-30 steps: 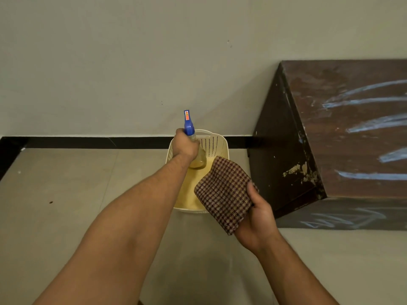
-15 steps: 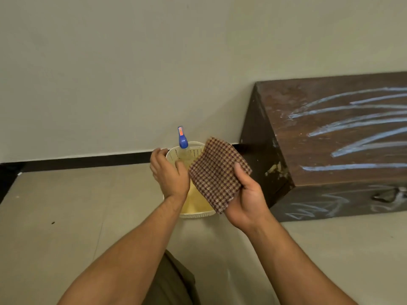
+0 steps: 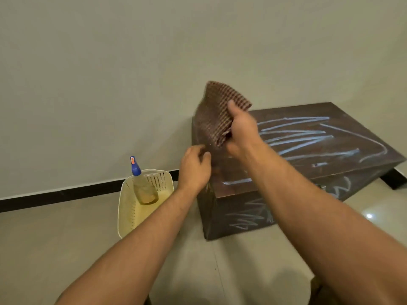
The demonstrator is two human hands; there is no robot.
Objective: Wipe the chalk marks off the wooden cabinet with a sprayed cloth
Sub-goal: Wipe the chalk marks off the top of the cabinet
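A low dark wooden cabinet lies on the floor at right, with pale blue chalk marks scrawled over its top and front face. My right hand holds a folded brown checked cloth upright above the cabinet's left end. My left hand hovers just below the cloth with its fingers loosely curled and holds nothing. A spray bottle with a blue nozzle and yellowish liquid stands in a cream perforated basket on the floor, left of the cabinet.
A plain wall with a black skirting strip runs behind everything. Pale tiled floor spreads to the left and in front of the cabinet. The cabinet's far right end stands against a dark skirting corner.
My left hand let go of the spray bottle, which now stands in the basket, and rose toward the cloth. My right hand lifted the cloth up and right, over the cabinet's left end.
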